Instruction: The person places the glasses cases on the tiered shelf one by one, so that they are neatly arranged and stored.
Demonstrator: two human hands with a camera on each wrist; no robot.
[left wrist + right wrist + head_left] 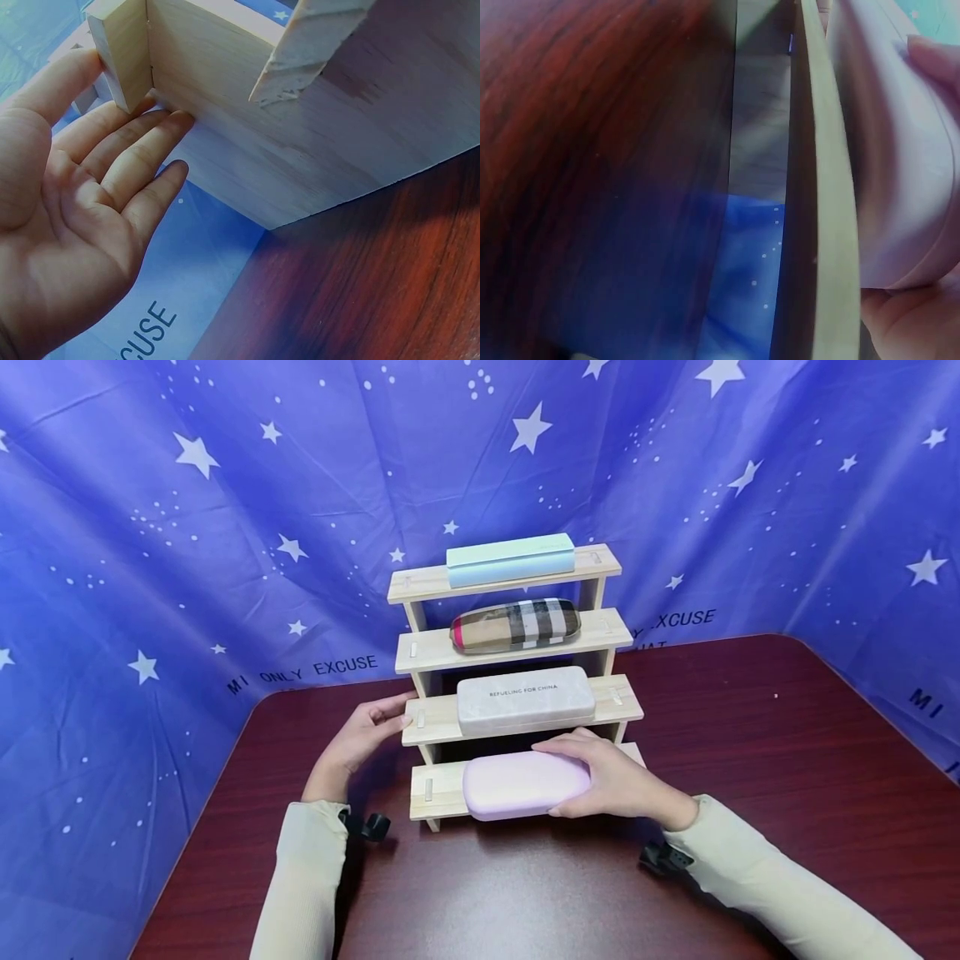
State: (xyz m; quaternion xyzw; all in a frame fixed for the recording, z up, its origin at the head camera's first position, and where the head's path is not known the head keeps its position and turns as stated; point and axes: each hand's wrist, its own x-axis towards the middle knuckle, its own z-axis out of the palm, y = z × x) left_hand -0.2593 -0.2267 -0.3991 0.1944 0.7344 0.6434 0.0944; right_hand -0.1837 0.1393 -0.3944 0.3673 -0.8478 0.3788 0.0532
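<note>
A four-step wooden display rack (437,716) stands on the table. On its lowest step lies a lilac glasses case (517,783), its near side just above the plank's edge in the right wrist view. My right hand (611,777) grips this case's right end, thumb at the front and fingers behind. At the rack's left side, my left hand (358,739) holds the end of the second step from the bottom. In the left wrist view the thumb presses one face of that plank end (124,56), while the other fingers stretch behind it along the side panel.
Higher steps carry a pale grey glasses case (525,702) with lettering, a plaid case (517,627) and a light blue oblong case (512,562). Behind the dark red table (750,760) hangs a blue curtain (420,460) with white stars.
</note>
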